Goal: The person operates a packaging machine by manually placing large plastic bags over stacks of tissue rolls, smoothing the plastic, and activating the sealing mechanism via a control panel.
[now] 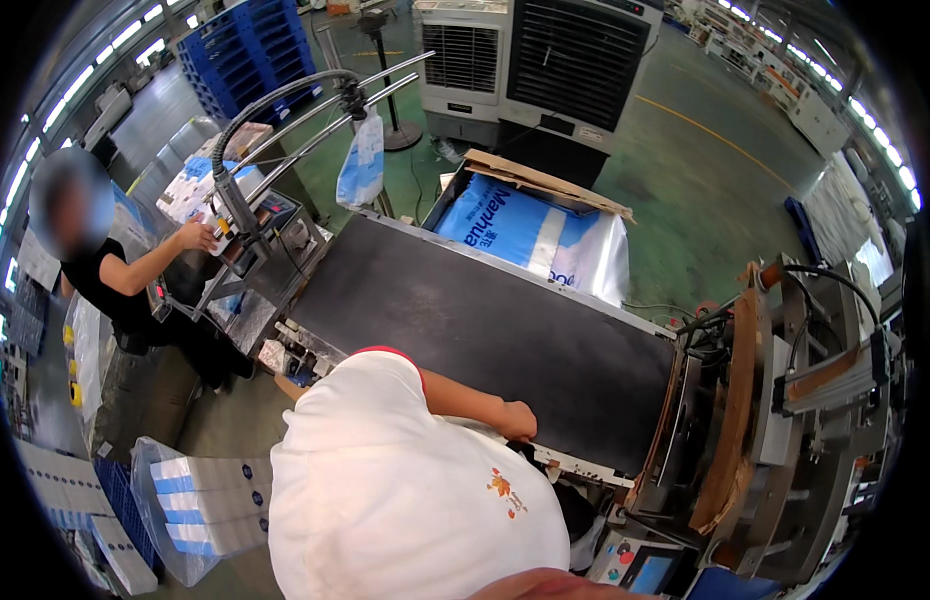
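Note:
My left hand [520,420] rests at the near edge of a black conveyor belt [455,300], its forearm reaching out of a white short sleeve with red trim. The fingers are curled closed; whatever they may hold is hidden. Just below the hand runs the belt's pale metal side rail [580,468], with something dark beside it. My right hand is out of sight. My white shirt [405,480] covers much of the lower middle.
A control panel [635,565] with buttons and a screen stands at the lower right, below a metal machine [785,400]. Behind the belt is a box of blue-and-white film [515,225]. A co-worker [125,270] reaches toward equipment at the left. Wrapped white packs [210,500] stand lower left.

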{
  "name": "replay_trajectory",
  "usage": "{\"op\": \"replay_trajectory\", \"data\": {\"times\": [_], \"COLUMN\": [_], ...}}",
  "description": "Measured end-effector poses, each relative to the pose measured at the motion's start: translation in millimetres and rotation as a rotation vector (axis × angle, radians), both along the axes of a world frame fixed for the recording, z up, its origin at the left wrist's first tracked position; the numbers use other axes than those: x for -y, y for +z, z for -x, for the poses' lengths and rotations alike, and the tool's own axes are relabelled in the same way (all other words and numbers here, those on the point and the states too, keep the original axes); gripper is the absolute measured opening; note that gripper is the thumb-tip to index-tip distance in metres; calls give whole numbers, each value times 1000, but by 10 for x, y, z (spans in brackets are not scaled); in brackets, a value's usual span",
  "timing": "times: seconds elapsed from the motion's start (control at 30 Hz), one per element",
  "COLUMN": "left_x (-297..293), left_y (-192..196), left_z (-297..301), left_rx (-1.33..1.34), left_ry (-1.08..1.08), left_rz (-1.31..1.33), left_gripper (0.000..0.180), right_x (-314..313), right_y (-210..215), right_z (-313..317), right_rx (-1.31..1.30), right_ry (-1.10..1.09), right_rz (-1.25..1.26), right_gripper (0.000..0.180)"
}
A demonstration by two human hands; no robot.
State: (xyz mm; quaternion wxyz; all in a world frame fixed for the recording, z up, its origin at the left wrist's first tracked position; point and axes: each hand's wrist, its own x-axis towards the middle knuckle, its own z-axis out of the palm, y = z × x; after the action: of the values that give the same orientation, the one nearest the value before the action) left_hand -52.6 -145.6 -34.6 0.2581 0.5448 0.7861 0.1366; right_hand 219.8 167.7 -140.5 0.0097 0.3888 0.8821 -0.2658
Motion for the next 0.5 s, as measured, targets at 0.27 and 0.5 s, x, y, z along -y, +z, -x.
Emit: {"op": "replay_trajectory", "data": {"times": [0.27, 0.5], "left_x": [-62, -261], "left_y": [84, 311], "left_z": [144, 1060], "left_rx": [7, -32], "left_ry": [26, 434], "left_rz": [-10, -370], "left_gripper": [25, 15], "right_x": [-74, -198], "right_y": [-279, -649], "right_z": [-311, -1021], "right_rx": [40, 89], "right_ry": [-126, -395], "right_rz": [104, 203], "right_gripper": [42, 48]}}
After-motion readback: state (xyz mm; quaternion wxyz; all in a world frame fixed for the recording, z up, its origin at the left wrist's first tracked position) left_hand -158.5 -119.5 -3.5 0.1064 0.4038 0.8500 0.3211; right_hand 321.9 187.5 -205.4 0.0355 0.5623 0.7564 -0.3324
